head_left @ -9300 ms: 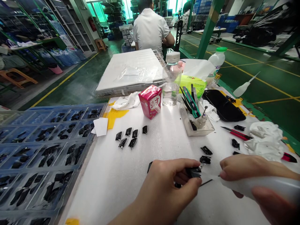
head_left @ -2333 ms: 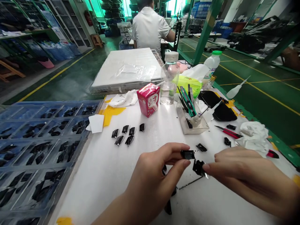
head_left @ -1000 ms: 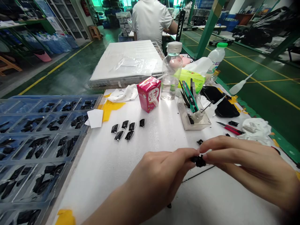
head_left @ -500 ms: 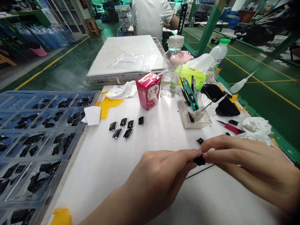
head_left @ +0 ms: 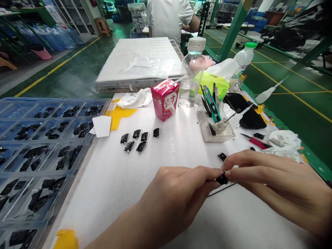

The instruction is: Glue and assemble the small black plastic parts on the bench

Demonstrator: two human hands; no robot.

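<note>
Green floor (head_left: 80, 65) stretches behind a white-surfaced counter (head_left: 103, 183). At left sits a clear plastic compartment tray (head_left: 49, 144) of black pieces, then six small glossy black parts (head_left: 141, 147) and a red drink carton (head_left: 161, 103). Rightward, left hand (head_left: 176, 197) and right hand (head_left: 275, 183) together pinch a little dark plastic component (head_left: 222, 178) at their fingertips

Left hand (head_left: 178, 193) and forearm (head_left: 124, 221) bare, right hand (head_left: 277, 183) bare too (slim-fingered).
</note>
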